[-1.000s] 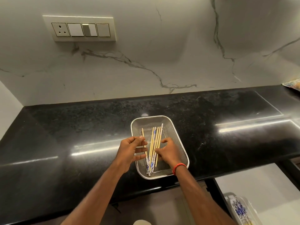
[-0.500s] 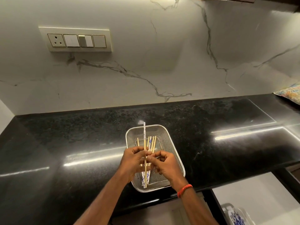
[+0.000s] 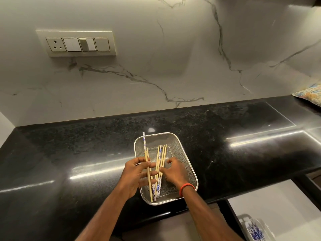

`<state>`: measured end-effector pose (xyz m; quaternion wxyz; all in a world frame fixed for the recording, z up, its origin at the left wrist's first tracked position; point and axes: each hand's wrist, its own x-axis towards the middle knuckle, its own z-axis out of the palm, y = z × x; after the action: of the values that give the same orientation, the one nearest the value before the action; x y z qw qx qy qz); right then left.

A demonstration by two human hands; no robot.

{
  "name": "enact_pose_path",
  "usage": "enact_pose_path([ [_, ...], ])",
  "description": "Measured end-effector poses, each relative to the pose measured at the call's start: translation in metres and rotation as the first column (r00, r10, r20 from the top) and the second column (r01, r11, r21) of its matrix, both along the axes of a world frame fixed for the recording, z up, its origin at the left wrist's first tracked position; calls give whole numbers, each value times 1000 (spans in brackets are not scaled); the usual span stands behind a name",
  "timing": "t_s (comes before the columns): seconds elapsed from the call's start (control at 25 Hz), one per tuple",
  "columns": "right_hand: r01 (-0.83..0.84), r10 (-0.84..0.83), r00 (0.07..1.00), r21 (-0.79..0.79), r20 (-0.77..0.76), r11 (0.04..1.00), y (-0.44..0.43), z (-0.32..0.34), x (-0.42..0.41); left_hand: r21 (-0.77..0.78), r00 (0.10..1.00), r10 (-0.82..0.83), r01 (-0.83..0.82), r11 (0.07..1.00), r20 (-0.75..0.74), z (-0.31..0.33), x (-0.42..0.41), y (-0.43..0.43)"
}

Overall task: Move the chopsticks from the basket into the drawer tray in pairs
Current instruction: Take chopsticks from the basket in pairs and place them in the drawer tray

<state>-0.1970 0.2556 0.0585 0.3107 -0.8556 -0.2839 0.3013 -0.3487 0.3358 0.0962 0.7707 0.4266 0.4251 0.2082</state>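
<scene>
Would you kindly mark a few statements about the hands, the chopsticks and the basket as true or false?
1. The left hand holds a chopstick. True.
2. The mesh basket sits on a white counter. False: the countertop is black.
3. The right hand reaches among the loose chopsticks in the basket. True.
4. The red band is on the left wrist. False: it is on the right wrist.
5. The basket is empty. False: several chopsticks lie in it.

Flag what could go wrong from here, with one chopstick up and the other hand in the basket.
1. The left hand pinches only one chopstick; leaving now would break the pairing.
2. The right hand presses on the loose chopsticks, which could scatter or cross.
3. The mesh basket sits near the counter edge, so a nudge might tip it.
</scene>
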Motion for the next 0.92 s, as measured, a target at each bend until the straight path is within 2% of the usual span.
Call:
enact_pose_path([
  [0.2,-6,6,999,11,37,1000,7,-12,-3,3,1000,-13,13,1000,-14,1,-9,1],
  [0.36,76,-75,996,21,-40,997,6,-7,-1,7,999,-37,37,999,-35,-2,-12,-3],
  [0.48,149,-96,970,233,-224,961,1,15,-1,-19,999,-43,43,999,-32,-1,-12,-4],
  [0.56,221,-87,950,450,-299,865,-4,37,-5,-41,999,-44,44,998,-11,1,-9,-4],
  [0.6,219,-74,958,545,-277,809,-6,47,-8,-51,999,-49,50,997,4,2,-7,-4],
  [0.68,77,-2,993,638,-118,766,-8,61,-13,-69,997,-65,68,995,41,4,-3,-4],
  [0.8,-200,139,978,511,155,836,-10,64,-22,-77,990,-91,100,992,107,4,3,-8],
  [0.92,-272,210,959,412,190,870,-10,57,-28,-59,990,-74,82,995,120,2,7,-12],
])
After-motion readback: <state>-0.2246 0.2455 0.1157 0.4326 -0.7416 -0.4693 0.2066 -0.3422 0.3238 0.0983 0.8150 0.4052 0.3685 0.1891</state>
